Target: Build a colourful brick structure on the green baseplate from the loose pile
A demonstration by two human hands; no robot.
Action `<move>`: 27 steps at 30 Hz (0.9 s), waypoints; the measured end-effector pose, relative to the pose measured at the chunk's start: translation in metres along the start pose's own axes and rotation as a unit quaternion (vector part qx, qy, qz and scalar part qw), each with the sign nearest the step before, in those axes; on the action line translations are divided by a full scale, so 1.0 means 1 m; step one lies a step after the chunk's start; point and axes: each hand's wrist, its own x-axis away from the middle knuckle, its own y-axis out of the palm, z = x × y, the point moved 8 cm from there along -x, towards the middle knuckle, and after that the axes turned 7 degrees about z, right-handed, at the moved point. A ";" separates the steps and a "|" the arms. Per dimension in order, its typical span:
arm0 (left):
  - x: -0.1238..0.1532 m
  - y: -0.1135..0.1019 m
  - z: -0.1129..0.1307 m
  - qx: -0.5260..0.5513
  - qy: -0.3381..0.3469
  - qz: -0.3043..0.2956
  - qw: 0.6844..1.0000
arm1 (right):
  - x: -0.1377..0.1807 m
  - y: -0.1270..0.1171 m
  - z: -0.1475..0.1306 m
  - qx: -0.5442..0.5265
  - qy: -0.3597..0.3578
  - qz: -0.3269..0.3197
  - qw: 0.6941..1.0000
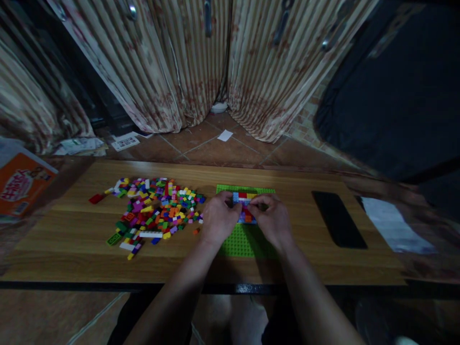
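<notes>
- The outer sides of the toy bricks (pixel 247 217) on the green plate (pixel 239 244) are hidden by the hands; light blue, red, yellow, purple and orange show between them.
- The fingertips are small and dim, so any single brick between them is hard to make out.
- Both forearms cover parts of the plate's lower half and run out of the bottom of the view.
- The orange and white bag (pixel 21 186) is cut off by the left edge.
- The left hand (pixel 221 215) is half curled, thumb and fingers at the bricks' left side; whether it pinches one, I cannot tell.
- The right hand (pixel 272 215) is curled too, its fingertips drawn together over the bricks' right side; what they pinch, I cannot tell.
- The plate lies on the wooden surface (pixel 79 239), between the loose brick pile (pixel 158 206) and a flat black object (pixel 339 219).
</notes>
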 end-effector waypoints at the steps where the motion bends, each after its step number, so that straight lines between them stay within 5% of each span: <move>1: -0.001 0.000 -0.001 0.001 -0.002 0.002 1.000 | 0.000 0.000 0.001 -0.002 0.003 0.004 1.000; 13: -0.002 0.005 -0.005 0.027 0.000 -0.004 1.000 | -0.001 -0.001 0.005 -0.042 0.020 0.008 0.999; 20: -0.008 -0.009 -0.008 0.113 0.018 0.019 0.993 | -0.006 -0.020 0.022 -0.163 0.113 0.110 0.974; 27: -0.008 -0.029 -0.008 0.239 0.030 0.056 0.969 | 0.001 -0.018 -0.003 -0.149 0.019 0.124 0.981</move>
